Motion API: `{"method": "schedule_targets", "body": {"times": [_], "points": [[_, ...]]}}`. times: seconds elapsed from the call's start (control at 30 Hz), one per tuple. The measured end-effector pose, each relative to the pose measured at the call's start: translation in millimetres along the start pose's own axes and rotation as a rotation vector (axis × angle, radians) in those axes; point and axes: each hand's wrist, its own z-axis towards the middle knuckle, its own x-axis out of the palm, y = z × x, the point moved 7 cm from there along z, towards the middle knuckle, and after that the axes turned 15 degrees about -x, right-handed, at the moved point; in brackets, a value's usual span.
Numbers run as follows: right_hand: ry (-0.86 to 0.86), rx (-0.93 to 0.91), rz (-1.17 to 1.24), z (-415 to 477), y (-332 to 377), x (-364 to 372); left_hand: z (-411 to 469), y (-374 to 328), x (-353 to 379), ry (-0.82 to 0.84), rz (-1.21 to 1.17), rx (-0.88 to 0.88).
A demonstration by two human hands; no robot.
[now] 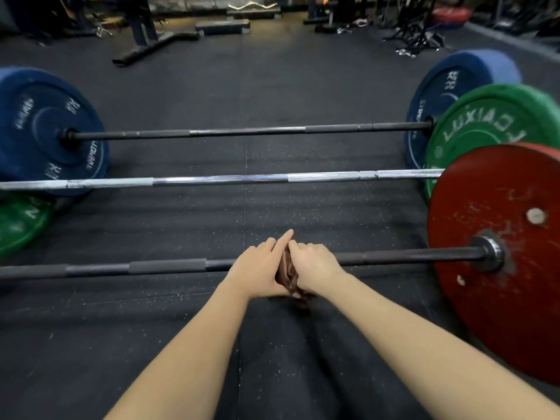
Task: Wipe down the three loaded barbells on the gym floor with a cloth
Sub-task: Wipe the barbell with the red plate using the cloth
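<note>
Pressing the cloth (288, 271) with straight fingers (283, 241), left hand (257, 268) faces right hand (315, 263), which grips it.

White lettering on the weight plates

The round green rubber plate (485, 125) at the floor's right edge reads "LUXIAO", with further letters cut off by the plate in front. The round dark blue rubber plate (439, 95) behind it carries "KG" and "20" sideways. The matching blue plate (45, 128) at the left edge shows "KG", its other words too blurred to read. The green plate (18, 222) below it shows only partial letters.
</note>
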Motion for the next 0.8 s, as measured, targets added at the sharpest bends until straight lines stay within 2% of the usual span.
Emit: {"method": "schedule_targets", "body": {"times": [0.1, 0.23, 0.33, 0.47, 0.5, 0.67, 0.73, 0.8], "points": [[0.125, -0.012, 0.171, -10, -33, -7, -1, -4, -3, -0.027, -0.045, 0.019], [0.257, 0.097, -0.073, -43, -94, -1, -1, -30, 3, -0.19, 0.102, 0.086], [0.133, 0.221, -0.04, -52, -103, 5, 4, -51, 13, -0.294, 0.212, 0.073], [0.083, 0.248, -0.113, -50, -99, 4, 16, -63, 10, -0.352, 0.202, 0.024], [0.07, 0.254, -0.126, -50, -100, 4, 23, -63, 6, -0.278, 0.181, 0.006], [0.033, 0.246, -0.164, -52, -99, 6, 57, -58, 6, 0.339, 0.046, -0.091], [0.017, 0.244, -0.17, -53, -100, 7, 60, -57, 13, 0.515, -0.042, -0.136], [-0.001, 0.238, -0.164, -55, -100, 7, 60, -57, 16, 0.603, -0.11, -0.162]]}}
